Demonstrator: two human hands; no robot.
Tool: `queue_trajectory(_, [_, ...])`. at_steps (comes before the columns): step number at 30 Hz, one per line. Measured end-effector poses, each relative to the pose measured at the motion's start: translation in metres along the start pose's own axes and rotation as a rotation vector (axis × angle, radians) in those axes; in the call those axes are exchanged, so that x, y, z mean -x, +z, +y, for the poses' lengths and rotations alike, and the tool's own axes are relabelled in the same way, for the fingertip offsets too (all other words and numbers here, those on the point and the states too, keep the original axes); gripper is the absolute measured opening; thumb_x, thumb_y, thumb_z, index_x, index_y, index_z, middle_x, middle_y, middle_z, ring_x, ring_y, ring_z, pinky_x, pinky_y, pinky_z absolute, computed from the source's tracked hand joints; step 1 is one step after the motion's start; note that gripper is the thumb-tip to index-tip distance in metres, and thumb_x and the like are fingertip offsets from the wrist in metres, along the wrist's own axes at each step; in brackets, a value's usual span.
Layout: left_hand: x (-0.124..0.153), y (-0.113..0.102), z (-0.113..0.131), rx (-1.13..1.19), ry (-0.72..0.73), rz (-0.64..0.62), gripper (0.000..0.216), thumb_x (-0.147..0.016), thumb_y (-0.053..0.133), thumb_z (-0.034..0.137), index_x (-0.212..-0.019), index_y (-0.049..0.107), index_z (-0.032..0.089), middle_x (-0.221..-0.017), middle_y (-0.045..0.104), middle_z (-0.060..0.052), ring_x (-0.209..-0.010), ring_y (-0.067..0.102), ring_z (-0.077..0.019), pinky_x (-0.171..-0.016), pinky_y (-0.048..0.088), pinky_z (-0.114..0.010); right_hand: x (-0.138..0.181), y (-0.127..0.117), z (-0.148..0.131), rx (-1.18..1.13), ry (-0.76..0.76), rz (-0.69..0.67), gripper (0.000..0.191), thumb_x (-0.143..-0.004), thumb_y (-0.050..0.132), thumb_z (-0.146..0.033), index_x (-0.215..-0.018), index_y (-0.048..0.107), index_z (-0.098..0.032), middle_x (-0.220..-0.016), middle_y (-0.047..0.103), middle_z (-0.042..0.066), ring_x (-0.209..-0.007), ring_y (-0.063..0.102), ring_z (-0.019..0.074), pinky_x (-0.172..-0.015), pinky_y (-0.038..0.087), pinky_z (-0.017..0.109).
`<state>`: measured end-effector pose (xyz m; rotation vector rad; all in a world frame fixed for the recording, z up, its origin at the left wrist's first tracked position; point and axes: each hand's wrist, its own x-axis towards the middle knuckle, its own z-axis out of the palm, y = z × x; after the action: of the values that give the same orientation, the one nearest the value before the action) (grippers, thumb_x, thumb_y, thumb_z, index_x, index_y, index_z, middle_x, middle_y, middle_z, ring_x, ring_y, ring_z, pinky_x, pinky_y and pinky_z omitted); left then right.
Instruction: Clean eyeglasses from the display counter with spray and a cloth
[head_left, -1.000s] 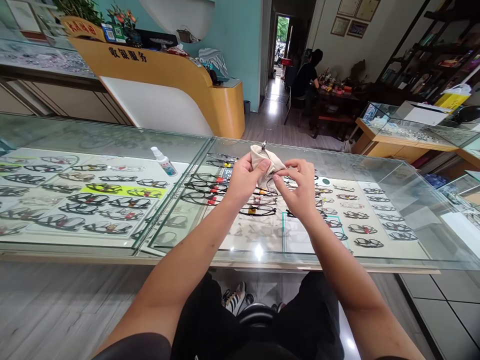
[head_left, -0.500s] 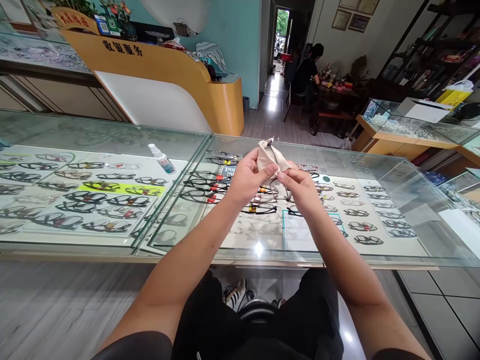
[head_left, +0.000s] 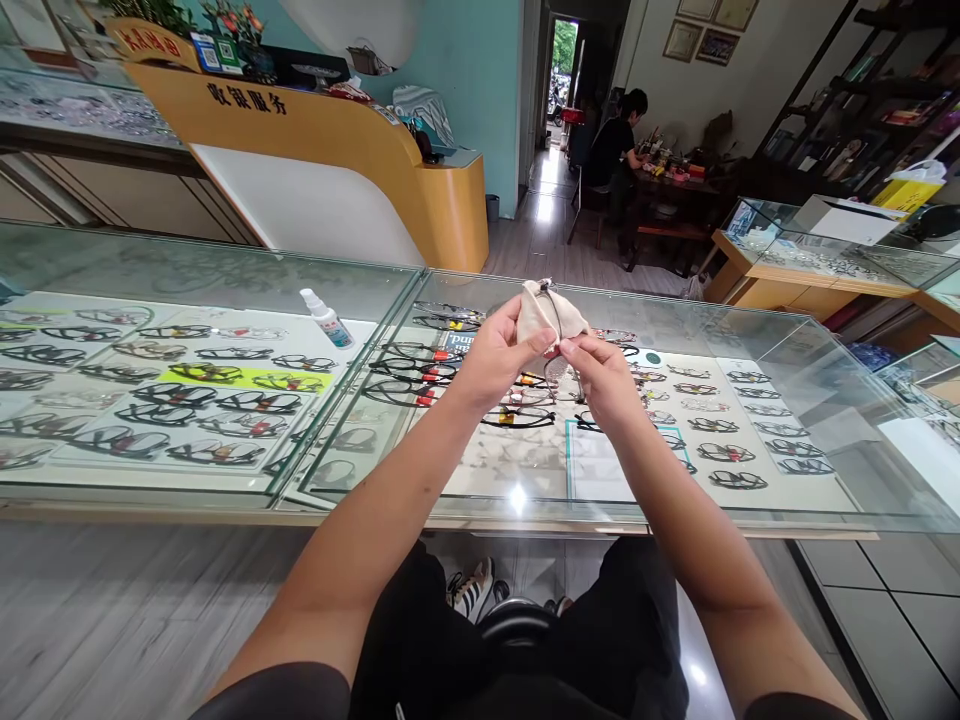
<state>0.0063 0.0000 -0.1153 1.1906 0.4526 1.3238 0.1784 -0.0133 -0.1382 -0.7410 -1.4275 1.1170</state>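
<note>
Above the glass display case, a cream cloth is bunched around a pair of eyeglasses. Part of a dark thin rim shows along the cloth, and the rest of the frame is covered. My left hand is closed on the cloth and the eyeglasses from the left, thumb on the near side. From the right, my right hand pinches the lower edge of the same bundle with thumb and forefinger. Its fingertips nearly meet my left thumb.
Rows of eyeglass frames lie under the glass. A white spray bottle stands on the left case. Beyond are a yellow cashier counter and a person seated at a dark table. A stool is below me.
The cloth has shifted and spread slightly to the right around the eyeglasses, and the dark rim now shows differently. Both hands keep their hold in nearly the same place.
</note>
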Motion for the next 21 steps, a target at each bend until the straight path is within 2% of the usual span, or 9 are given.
queue_trajectory(2, [0.001,0.004,-0.004,0.0,0.024,0.048,0.058,-0.067,0.106,0.048,-0.102,0.072,0.018,-0.081,0.072,0.001,-0.065,0.062,-0.0108,-0.063,0.052,-0.024,0.001,0.003,0.0,0.034,-0.018,-0.01,0.036,-0.092,0.081,-0.063,-0.086,0.089,-0.029,-0.119,0.074,0.006,-0.126,0.066,0.0294,-0.116,0.051,0.046])
queue_trajectory(5, [0.001,0.008,-0.01,-0.019,0.075,0.192,0.057,-0.071,0.1,0.062,-0.09,0.069,0.018,-0.069,0.062,0.004,-0.055,0.051,-0.0075,-0.054,0.043,-0.022,0.004,0.01,-0.003,0.116,-0.065,-0.048,0.039,-0.092,0.08,-0.066,-0.086,0.089,-0.029,-0.127,0.07,0.007,-0.13,0.064,0.0291,-0.121,0.049,0.047])
queue_trajectory(8, [-0.001,0.007,-0.013,-0.02,0.096,0.273,0.061,-0.077,0.091,0.073,-0.081,0.065,0.018,-0.065,0.06,0.003,-0.054,0.05,-0.0076,-0.051,0.041,-0.022,0.006,0.014,-0.005,0.155,-0.086,-0.064,0.039,-0.093,0.079,-0.067,-0.091,0.09,-0.03,-0.13,0.066,0.008,-0.133,0.063,0.0289,-0.124,0.047,0.048])
queue_trajectory(12, [-0.005,0.001,-0.01,0.038,0.043,0.213,0.06,-0.081,0.088,0.073,-0.083,0.07,0.017,-0.07,0.068,-0.001,-0.062,0.064,-0.0119,-0.058,0.051,-0.023,0.006,0.01,-0.004,0.12,-0.056,-0.021,0.037,-0.094,0.079,-0.066,-0.091,0.09,-0.03,-0.133,0.067,0.008,-0.14,0.061,0.0304,-0.128,0.044,0.05])
queue_trajectory(15, [-0.008,-0.003,-0.009,0.066,0.003,0.212,0.059,-0.081,0.088,0.073,-0.088,0.073,0.016,-0.076,0.074,-0.004,-0.071,0.073,-0.0174,-0.064,0.057,-0.026,0.002,0.001,-0.004,0.045,-0.069,0.009,0.034,-0.094,0.08,-0.064,-0.093,0.09,-0.031,-0.135,0.068,0.007,-0.147,0.057,0.0311,-0.13,0.042,0.049])
queue_trajectory(18, [-0.009,-0.006,-0.012,0.057,-0.035,0.187,0.063,-0.078,0.089,0.075,-0.09,0.074,0.015,-0.075,0.075,-0.004,-0.069,0.073,-0.0184,-0.064,0.058,-0.027,-0.002,-0.008,-0.007,-0.028,-0.111,0.061,0.03,-0.094,0.08,-0.06,-0.094,0.09,-0.032,-0.138,0.067,0.007,-0.15,0.056,0.0303,-0.13,0.043,0.048])
queue_trajectory(21, [-0.007,-0.007,-0.016,-0.002,-0.127,0.104,0.068,-0.075,0.088,0.08,-0.087,0.073,0.015,-0.069,0.07,-0.003,-0.06,0.066,-0.0158,-0.057,0.052,-0.026,-0.005,-0.014,-0.013,-0.062,-0.102,0.117,0.03,-0.093,0.081,-0.059,-0.092,0.089,-0.03,-0.143,0.067,0.008,-0.15,0.056,0.032,-0.126,0.047,0.05])
